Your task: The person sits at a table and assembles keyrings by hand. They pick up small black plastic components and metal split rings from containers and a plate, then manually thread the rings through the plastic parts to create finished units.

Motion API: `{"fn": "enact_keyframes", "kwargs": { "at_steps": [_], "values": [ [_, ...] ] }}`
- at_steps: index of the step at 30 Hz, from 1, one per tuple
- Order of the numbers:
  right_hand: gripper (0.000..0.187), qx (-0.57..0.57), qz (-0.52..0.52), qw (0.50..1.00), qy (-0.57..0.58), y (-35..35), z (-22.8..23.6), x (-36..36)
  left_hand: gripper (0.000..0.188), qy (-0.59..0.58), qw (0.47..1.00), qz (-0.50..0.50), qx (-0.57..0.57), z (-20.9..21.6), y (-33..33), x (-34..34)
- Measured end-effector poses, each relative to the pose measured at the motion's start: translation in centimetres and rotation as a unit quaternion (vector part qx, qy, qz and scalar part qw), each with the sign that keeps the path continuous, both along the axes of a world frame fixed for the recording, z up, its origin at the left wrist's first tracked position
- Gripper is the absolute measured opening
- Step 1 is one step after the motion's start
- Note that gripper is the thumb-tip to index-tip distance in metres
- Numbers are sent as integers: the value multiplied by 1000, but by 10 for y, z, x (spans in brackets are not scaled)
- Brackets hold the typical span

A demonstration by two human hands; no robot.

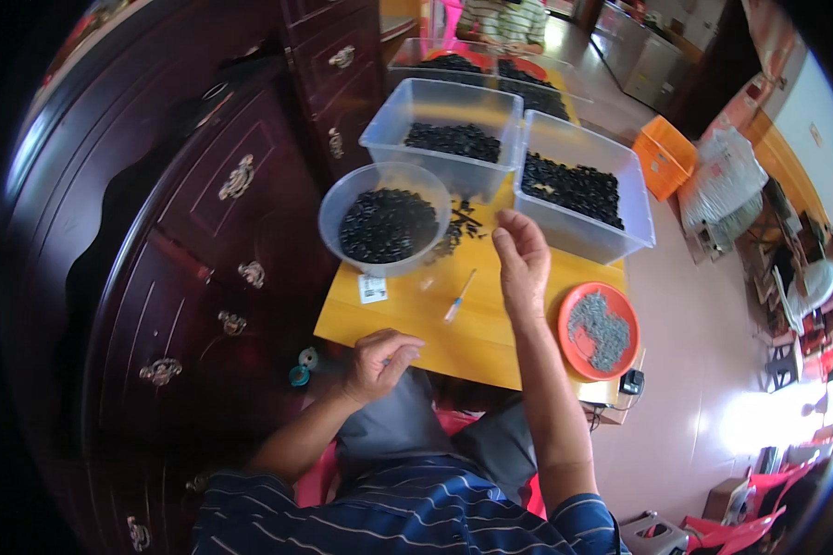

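Observation:
My right hand (526,264) is raised over the yellow table, fingers curled together between the loose black parts (458,227) and the right plastic tub (637,227); anything in its fingertips is too small to make out. At the front edge of the table, my left hand (379,365) is closed, thumb against forefinger, and what it may hold is hidden. A see-through round bowl (329,222) holds small black pieces. More black pieces lie in the right tub and the left tub (384,139). An orange-red bowl (566,350) of small grey pieces (603,333) stands at the right.
On the yellow tabletop (491,347) lie a thin white-and-blue stick (460,296) and a white card (373,289). Dark drawers (222,203) stand close on the left. Across the table sits another person (518,20). An orange basket (662,162) is on the right.

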State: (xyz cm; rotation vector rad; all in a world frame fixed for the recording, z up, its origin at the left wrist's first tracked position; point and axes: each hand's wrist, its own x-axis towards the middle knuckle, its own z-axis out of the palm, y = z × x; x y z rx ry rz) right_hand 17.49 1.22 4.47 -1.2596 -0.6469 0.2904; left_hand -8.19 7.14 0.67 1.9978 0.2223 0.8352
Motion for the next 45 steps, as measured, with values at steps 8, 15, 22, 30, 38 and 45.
{"fn": "enact_keyframes", "kwargs": {
  "at_steps": [8, 15, 22, 30, 38, 45],
  "values": [
    [51, -308, -253, 794, -459, -48, 32, 116, 15, -1, 989, -71, 131, 89, 36, 89],
    [4, -413, -251, 730, -483, -46, -2, 139, 18, 24, 992, -115, 48, 133, 61, 221],
    [8, -347, -288, 734, -509, -53, -13, 124, 30, 120, 931, -99, 330, 109, 72, 362],
    [3, -338, -288, 752, -486, -73, -35, 93, 62, 332, 848, 51, 410, 90, 71, 442],
    [5, -328, -271, 769, -476, -81, -42, 84, 80, 322, 837, 103, 430, 76, 76, 463],
    [6, -322, -277, 761, -491, -75, -34, 95, 80, 349, 852, 58, 387, 42, 53, 438]
  ]
}}
